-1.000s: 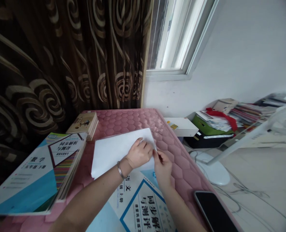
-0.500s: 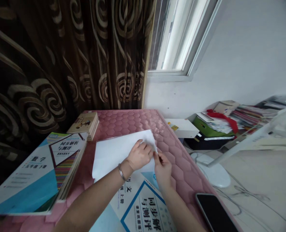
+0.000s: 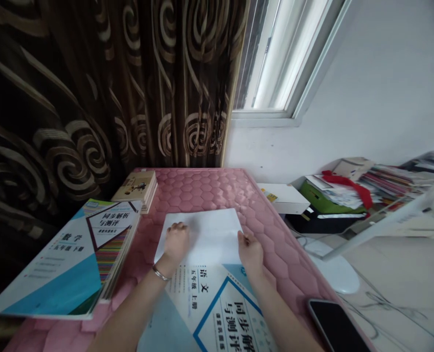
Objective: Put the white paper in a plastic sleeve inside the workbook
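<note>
Left hand (image 3: 177, 241) has slid away from the right hand (image 3: 251, 250) since the earlier frame, over to the left side of the white sheet (image 3: 213, 237), while the right one stays put at the sheet's right edge. The sheet lies over the far end of a workbook (image 3: 211, 308) in the middle of the pink quilted table (image 3: 198, 188). Left fingers are curled, resting on the paper; can't tell if they've got hold of anything. Right thumb and finger look pinched together on the paper's edge.

I'd call it partway: far end of the cover is under paper, the near part is bare, and the right edge isn't let go of yet.

Readable stuff: 语文, 五年级 上册 on that workbook, plus 同步解 and 与测评 by the blue frame, where the frame cuts the title off. Further out, the stack of workbooks (image 3: 51, 274) on the table's left side says 数学, 五年级 下册, 同步解析与测评. Small books (image 3: 138, 188) sit by the far left corner, print too tiny for me. Phone (image 3: 337, 322) near the right edge has a dark screen, no brand visible.
</note>
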Demonstrator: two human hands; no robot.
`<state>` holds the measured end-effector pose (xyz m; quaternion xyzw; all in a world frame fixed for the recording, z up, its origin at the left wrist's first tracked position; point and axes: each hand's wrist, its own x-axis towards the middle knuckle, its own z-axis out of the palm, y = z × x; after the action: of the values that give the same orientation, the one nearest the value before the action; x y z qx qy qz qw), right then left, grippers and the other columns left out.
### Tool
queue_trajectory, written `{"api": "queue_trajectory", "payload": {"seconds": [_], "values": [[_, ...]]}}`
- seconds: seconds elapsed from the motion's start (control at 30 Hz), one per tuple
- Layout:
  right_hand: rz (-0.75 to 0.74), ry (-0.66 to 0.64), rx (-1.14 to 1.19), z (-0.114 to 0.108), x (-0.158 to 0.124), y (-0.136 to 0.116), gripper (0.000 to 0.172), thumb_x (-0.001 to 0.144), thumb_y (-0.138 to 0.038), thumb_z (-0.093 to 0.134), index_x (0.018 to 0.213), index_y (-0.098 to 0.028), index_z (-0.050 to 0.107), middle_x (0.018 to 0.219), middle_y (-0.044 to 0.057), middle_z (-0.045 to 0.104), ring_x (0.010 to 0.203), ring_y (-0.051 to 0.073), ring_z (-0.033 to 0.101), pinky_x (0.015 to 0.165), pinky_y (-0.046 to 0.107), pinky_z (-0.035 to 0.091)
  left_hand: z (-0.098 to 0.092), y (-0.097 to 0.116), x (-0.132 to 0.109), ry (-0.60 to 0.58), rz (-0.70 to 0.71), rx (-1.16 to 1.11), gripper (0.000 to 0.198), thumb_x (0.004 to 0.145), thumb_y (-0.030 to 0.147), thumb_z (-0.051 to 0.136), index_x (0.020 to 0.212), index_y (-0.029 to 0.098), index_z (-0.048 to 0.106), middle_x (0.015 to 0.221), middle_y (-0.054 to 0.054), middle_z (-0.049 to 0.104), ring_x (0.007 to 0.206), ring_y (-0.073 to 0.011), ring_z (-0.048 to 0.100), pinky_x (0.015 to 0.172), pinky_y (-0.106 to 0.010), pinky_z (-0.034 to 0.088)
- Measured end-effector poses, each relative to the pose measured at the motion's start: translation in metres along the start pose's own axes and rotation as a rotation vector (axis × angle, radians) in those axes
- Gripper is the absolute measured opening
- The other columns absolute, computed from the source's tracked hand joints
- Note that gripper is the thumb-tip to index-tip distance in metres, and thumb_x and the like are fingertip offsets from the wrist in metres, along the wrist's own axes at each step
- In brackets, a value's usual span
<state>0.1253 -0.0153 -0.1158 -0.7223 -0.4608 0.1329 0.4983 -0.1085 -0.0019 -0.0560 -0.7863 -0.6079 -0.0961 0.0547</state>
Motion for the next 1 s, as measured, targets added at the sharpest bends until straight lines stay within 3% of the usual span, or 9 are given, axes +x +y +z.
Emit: {"api": "queue_trajectory", "payload": {"seconds": [0.13,0.23,0.33,0.47,0.57,0.73,0.87,1.0], "values": [[-0.003,-0.002,-0.124,0.002,0.001,-0.002,0.039,0.082,-0.053,0.041,0.067,-0.022,0.059,0.062,0.010,0.067,0.057,0.025,0.061,0.052,0.032,0.037,0.007,-0.028,-0.011,0.075,-0.519,-0.146,0.029,0.091,0.021,0.046,0.115,0.011,0.059,0.119,-0.019,0.060,0.111,-0.0309,0.059,0.083,-0.040,0.049],[-0.010,0.005,-0.190,0.004,0.000,-0.005,0.035,0.085,-0.047,0.040,0.071,-0.022,0.059,0.067,0.012,0.068,0.062,0.026,0.063,0.054,0.032,0.039,0.013,-0.047,-0.015,0.107,-0.697,-0.336,0.030,0.091,0.021,0.045,0.117,0.007,0.052,0.112,-0.023,0.063,0.105,-0.0296,0.063,0.085,-0.039,0.049],[-0.033,0.012,-0.198,0.006,-0.002,-0.007,0.037,0.088,-0.046,0.035,0.083,-0.019,0.060,0.081,0.015,0.070,0.073,0.029,0.065,0.061,0.035,0.043,0.016,-0.057,-0.016,0.150,-0.699,-0.496,0.024,0.090,0.018,0.046,0.113,0.011,0.050,0.103,-0.017,0.068,0.098,-0.0248,0.068,0.081,-0.033,0.052],[-0.072,0.039,-0.185,0.005,-0.003,-0.011,0.044,0.089,-0.049,0.032,0.094,-0.016,0.061,0.094,0.019,0.069,0.084,0.031,0.066,0.069,0.037,0.045,0.015,-0.058,-0.016,0.284,-0.692,-0.634,0.020,0.091,0.019,0.044,0.110,0.015,0.049,0.111,-0.018,0.066,0.105,-0.0237,0.066,0.085,-0.032,0.052],[-0.042,0.054,-0.198,0.006,-0.001,-0.013,0.045,0.090,-0.050,0.034,0.096,-0.016,0.062,0.092,0.019,0.070,0.083,0.030,0.066,0.068,0.036,0.044,0.013,-0.060,-0.019,0.301,-0.705,-0.653,0.021,0.092,0.022,0.042,0.110,0.013,0.048,0.113,-0.020,0.066,0.104,-0.0240,0.066,0.086,-0.033,0.052],[-0.007,0.025,-0.212,0.014,0.005,-0.011,0.040,0.089,-0.045,0.035,0.094,-0.017,0.063,0.089,0.017,0.070,0.079,0.029,0.066,0.066,0.035,0.044,0.021,-0.062,-0.036,0.284,-0.628,-0.663,0.026,0.091,0.024,0.046,0.114,0.012,0.044,0.093,-0.016,0.069,0.087,-0.0252,0.071,0.072,-0.034,0.055],[-0.009,0.017,-0.215,0.019,0.009,-0.010,0.036,0.089,-0.045,0.036,0.089,-0.018,0.061,0.087,0.017,0.070,0.079,0.030,0.067,0.066,0.036,0.045,0.032,-0.059,-0.042,0.380,-0.549,-0.603,0.029,0.090,0.022,0.046,0.118,0.014,0.043,0.098,-0.014,0.067,0.095,-0.0242,0.069,0.077,-0.036,0.056],[-0.006,0.019,-0.175,0.021,0.016,-0.010,0.032,0.086,-0.043,0.040,0.095,-0.017,0.056,0.085,0.016,0.070,0.079,0.030,0.067,0.067,0.037,0.046,0.036,-0.057,-0.032,0.342,-0.578,-0.543,0.026,0.089,0.014,0.048,0.115,0.014,0.045,0.106,-0.017,0.067,0.102,-0.0232,0.068,0.080,-0.033,0.055]]}}
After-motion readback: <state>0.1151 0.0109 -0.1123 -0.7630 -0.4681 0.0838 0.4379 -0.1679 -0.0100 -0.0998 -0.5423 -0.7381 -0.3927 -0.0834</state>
